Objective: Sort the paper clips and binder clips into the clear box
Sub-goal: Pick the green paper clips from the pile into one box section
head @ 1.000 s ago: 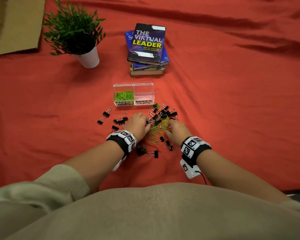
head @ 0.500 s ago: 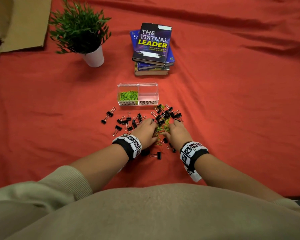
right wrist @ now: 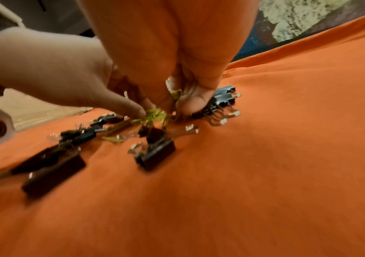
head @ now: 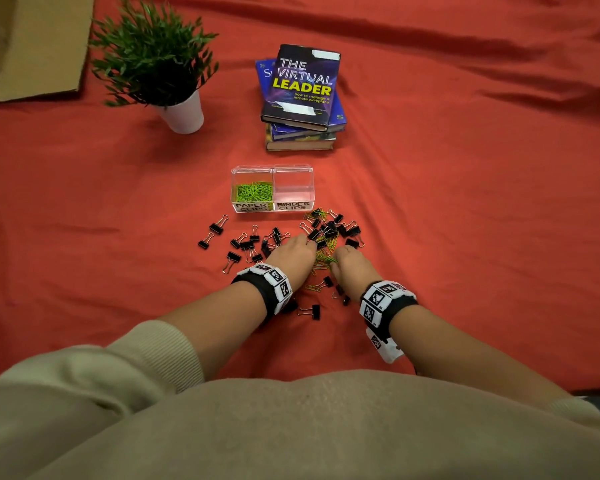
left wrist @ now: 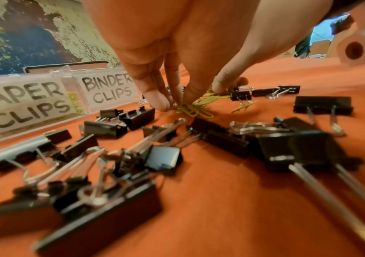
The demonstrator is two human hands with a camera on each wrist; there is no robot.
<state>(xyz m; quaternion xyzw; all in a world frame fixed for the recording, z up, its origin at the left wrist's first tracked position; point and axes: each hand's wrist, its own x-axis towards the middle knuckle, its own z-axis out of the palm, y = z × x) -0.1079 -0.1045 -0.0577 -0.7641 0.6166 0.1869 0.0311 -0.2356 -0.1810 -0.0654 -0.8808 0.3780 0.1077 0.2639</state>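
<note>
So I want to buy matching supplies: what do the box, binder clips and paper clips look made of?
Clear box: glossy hard plastic, likely acrylic; see-through walls. Binder clips: black painted metal with shiny wire handles. Paper clips: green-coated wire, probably.

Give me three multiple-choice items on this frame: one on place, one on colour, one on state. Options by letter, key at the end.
1. Where do the books lie relative to the clear box?
A. beyond it
B. inside it
C. left of the plant

2. What colour are the paper clips in the box?
A. red
B. green
C. silver

3. What is in the half labelled for binder clips?
A. heaped clips
B. a lid covers it
C. nothing

Key: A, the stack sits farther from the person than the box. B, the clips in the left half are bright green. C, that half shows only cloth through it, while the binder clips lie on the cloth near the left hand and right hand.
</note>
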